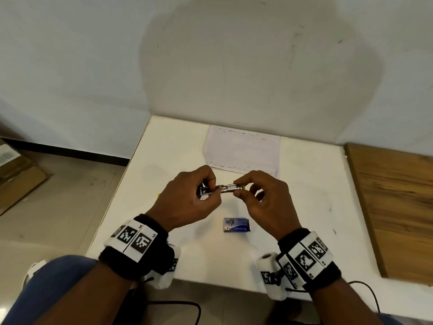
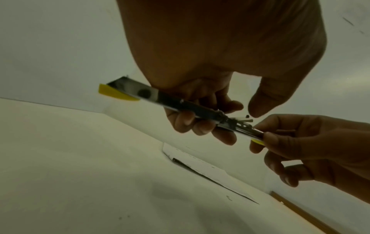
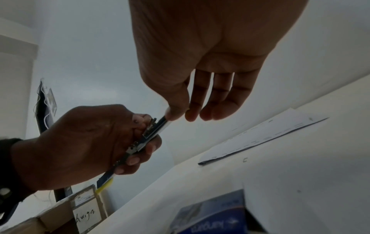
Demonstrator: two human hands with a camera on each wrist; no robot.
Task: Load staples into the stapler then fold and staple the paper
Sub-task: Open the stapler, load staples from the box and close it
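Note:
A small metal stapler with yellow ends is held level above the white table. My left hand grips its left part, fingers curled round the body. My right hand pinches the stapler's right end between thumb and forefinger, with the other fingers loose. In the right wrist view the stapler shows bare metal parts near the pinch. A blue staple box lies on the table just below the hands. A white sheet of paper lies flat behind them.
A wooden board borders the table on the right. Cardboard boxes sit on the floor at the left. A white wall stands close behind the table. Black cables hang at the near edge.

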